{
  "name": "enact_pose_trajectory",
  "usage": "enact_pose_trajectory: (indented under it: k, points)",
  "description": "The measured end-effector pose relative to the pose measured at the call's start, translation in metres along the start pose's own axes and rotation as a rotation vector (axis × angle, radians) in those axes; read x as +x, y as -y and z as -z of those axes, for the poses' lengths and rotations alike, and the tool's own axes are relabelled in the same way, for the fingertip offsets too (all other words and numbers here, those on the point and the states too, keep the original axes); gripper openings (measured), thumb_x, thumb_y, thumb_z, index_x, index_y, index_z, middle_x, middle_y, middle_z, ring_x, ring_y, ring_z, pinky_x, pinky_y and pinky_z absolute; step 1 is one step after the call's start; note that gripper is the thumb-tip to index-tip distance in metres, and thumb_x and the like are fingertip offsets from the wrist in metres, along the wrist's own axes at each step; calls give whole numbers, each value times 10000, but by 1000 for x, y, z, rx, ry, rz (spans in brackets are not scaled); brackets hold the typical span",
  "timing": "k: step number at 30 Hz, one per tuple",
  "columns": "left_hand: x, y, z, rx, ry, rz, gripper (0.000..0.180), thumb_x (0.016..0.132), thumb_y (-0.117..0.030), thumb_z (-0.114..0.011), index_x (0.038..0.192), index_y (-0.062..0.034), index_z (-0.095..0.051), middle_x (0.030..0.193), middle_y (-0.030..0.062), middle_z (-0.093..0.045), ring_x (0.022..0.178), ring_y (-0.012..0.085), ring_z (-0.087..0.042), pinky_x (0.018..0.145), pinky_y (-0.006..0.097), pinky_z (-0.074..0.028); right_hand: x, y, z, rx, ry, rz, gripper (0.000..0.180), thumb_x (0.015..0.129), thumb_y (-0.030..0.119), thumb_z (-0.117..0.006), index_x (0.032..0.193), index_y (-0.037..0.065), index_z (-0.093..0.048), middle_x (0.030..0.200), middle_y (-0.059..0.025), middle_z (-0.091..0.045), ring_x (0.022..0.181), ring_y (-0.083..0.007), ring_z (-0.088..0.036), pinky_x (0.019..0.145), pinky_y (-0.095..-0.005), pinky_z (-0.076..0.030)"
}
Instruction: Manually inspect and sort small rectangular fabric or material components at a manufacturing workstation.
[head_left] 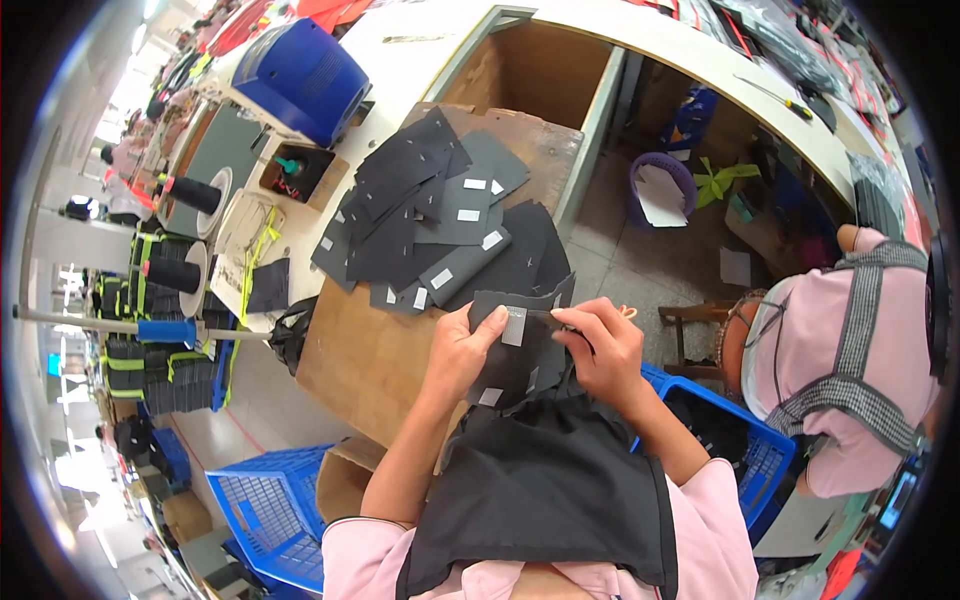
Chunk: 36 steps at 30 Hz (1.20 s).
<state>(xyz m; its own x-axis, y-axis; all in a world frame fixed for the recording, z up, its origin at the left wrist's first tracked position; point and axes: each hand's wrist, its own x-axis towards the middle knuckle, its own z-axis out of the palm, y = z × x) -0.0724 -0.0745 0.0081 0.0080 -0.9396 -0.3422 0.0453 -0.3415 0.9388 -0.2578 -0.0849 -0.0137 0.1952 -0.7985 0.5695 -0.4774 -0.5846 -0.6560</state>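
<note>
Close in front of my body I hold a black fabric piece upright. My left hand grips its left edge, with the thumb on the front face beside a small white label. At the upper right edge, my right hand pinches the cloth between thumb and fingers. More pale labels show lower down, near my lap. Just beyond lies a loose pile of dark fabric pieces, several with white labels, on a brown wooden board.
Blue plastic crates stand at lower left and on my right. A sewing machine with a blue motor housing and black thread cones is at the left. A purple bin sits under the table. A person in pink sits at right.
</note>
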Motion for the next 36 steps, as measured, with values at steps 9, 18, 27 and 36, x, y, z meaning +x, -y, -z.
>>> enact_pose_trajectory:
  k: [9,18,27,36]
  points:
    - [-3,6,14,4,-69,28,213,900,-191,-550,932,5,-628,788,-8,-605,711,55,-496,649,220,-418,16,-2,-18,43,159,87,269,664,55,-705,915,73,-612,786,-49,-569,584,-227,-530,521,-316,-409]
    - [-6,4,21,17,-79,59,217,895,-181,-547,942,15,-628,772,-12,-601,705,56,-494,639,228,-418,17,3,-20,68,200,41,265,660,7,-709,907,57,-628,761,-80,-577,601,-237,-571,515,-314,-442]
    - [-7,0,23,-8,-71,91,222,897,-185,-547,942,15,-631,804,0,-622,717,61,-521,651,225,-430,17,5,-20,60,178,60,260,664,5,-704,905,58,-624,745,-83,-577,594,-234,-568,509,-311,-440]
    - [-17,2,37,105,-60,28,222,879,-173,-558,937,32,-620,798,26,-625,708,92,-523,646,255,-439,14,15,-31,82,205,-4,229,686,40,-700,893,58,-605,764,-70,-558,629,-239,-580,546,-326,-464]
